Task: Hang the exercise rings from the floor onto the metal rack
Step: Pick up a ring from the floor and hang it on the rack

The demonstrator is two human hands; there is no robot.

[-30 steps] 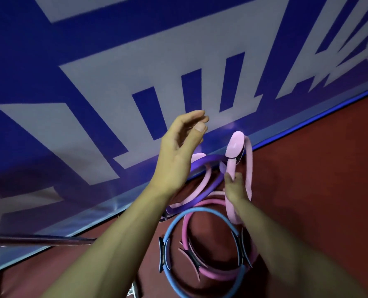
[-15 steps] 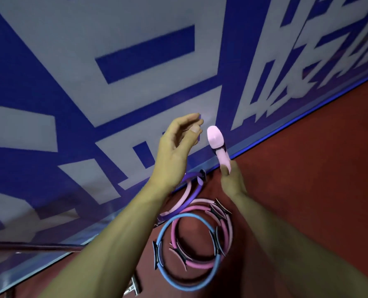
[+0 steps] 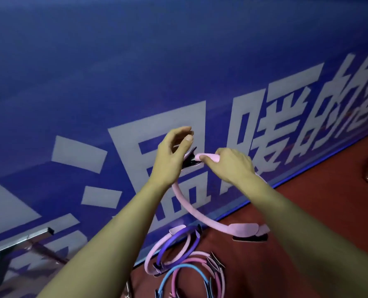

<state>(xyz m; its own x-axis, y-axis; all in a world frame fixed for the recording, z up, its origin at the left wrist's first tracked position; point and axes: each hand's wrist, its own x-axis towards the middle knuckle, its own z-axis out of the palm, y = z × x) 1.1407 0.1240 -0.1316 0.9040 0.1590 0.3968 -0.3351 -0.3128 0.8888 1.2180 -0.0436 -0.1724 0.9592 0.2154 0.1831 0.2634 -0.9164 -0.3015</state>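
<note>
A person's right hand is closed round the top of a pale pink exercise ring, raised in front of a blue wall; the left hand, fingers curled loosely apart, rests at the ring's black handle pad just beside it; more rings lie on the red floor below both hands; a metal rack bar sits low to the left hand's side. The one-handed hold looks light; the ring may slip or swing, missing the bar.
</note>
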